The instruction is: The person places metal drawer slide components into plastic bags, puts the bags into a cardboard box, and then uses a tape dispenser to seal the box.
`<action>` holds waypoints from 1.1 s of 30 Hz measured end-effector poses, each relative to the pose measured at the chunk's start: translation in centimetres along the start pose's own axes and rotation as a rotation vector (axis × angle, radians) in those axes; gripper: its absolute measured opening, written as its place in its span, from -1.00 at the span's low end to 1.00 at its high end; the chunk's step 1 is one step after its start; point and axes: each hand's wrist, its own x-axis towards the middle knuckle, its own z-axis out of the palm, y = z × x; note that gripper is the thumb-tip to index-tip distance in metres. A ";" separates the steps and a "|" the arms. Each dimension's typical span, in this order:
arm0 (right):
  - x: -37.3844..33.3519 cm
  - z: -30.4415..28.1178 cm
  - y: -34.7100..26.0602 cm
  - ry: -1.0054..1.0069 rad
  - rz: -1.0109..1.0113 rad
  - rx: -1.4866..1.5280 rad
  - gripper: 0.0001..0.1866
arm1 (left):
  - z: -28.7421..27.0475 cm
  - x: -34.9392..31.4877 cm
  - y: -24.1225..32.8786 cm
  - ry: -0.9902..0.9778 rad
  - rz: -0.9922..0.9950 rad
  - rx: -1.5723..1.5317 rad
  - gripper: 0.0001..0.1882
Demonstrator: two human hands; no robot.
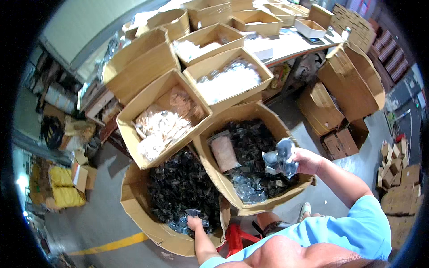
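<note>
My right hand [306,161] is raised over the right edge of one large carton [263,208], fingers closed round a bunch of clear plastic bags [282,157] with dark contents. Down in the neighbouring carton [135,219], my left hand [194,222] pinches a small clear plastic bag [204,222] lying on the heap. Both cartons hold many small black bagged pieces [178,183], too small to name exactly. A pinkish packet [224,152] rests on the heap in the right-hand carton, with a patch of clearer bags [248,190] below it.
Beyond stand a box of whitish-pink packets [163,129] and a box of shiny clear packets [232,82]. A table [290,50] behind bears more boxes. Open cartons [326,107] stand at right, yellow sacks [63,185] at left. A red frame [237,241] is near my legs.
</note>
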 end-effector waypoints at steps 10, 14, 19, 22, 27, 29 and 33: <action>-18.3 -9.5 -2.3 -0.529 -0.429 0.645 -0.58 | -13.3 -21.1 12.7 0.376 0.339 -1.479 -0.70; -26.9 -17.2 -1.7 -0.542 -0.536 0.611 -0.56 | -14.1 -39.2 22.4 0.048 0.422 -1.572 -0.65; -37.5 -24.9 1.8 -0.345 -0.525 0.568 -0.55 | -2.9 -56.8 27.6 -1.142 0.271 -1.581 -0.60; -43.1 -30.2 5.6 -0.166 -0.524 0.632 -0.50 | 4.3 -64.8 30.2 -1.457 0.069 -1.255 -0.59; -50.0 -34.4 8.6 0.083 -0.562 0.739 -0.57 | 10.6 -68.6 35.6 -1.454 0.351 -0.842 -0.58; -50.5 -36.4 9.5 0.175 -0.689 0.889 -0.57 | 9.1 -72.0 39.0 -1.443 0.267 -0.904 -0.56; -50.6 -38.5 7.7 0.179 -0.826 0.989 -0.56 | 9.7 -72.8 44.4 -1.593 0.196 -0.987 -0.60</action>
